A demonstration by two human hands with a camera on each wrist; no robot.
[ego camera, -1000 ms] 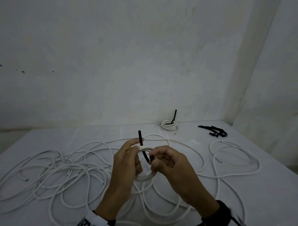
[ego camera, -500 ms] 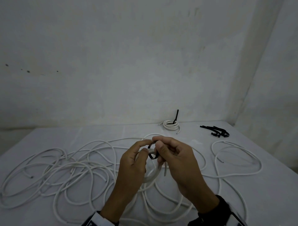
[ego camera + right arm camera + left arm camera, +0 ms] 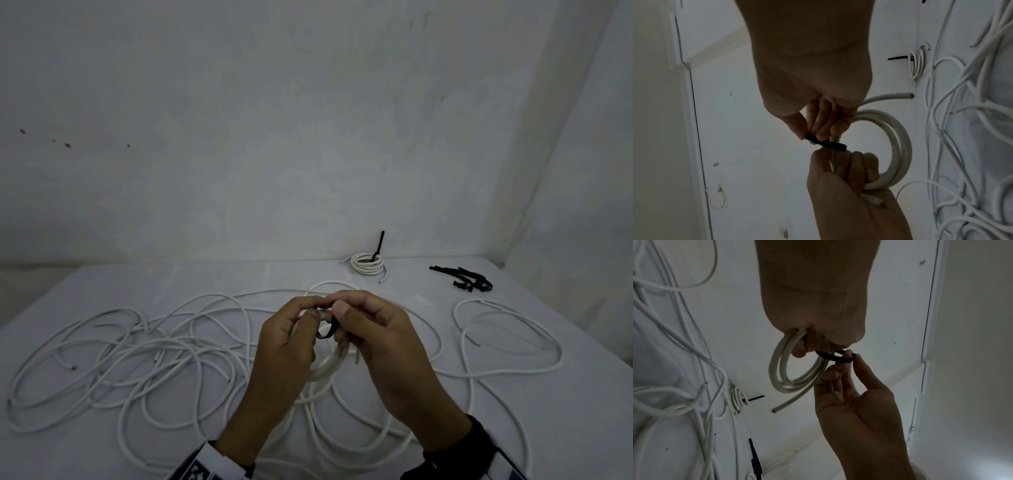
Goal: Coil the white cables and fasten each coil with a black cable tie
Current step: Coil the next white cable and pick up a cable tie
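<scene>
One coil (image 3: 368,265) is tied; our left hand (image 3: 286,342) grips a second coil (image 3: 785,374) while our right hand (image 3: 380,346) pinches its black tie (image 3: 835,358), and many loose cables (image 3: 137,359) wait

A white bench (image 3: 102,294) is seen across the lower half of the frame. A pale wall (image 3: 239,137) fills the upper part, with dark specks (image 3: 67,145) at the upper left.

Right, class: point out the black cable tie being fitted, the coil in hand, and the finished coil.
black cable tie (image 3: 835,358): left wrist view, middle of its band.
held coil (image 3: 777,378): left wrist view, lower left curve.
finished coil (image 3: 367,264): head view, its front windings.
</scene>
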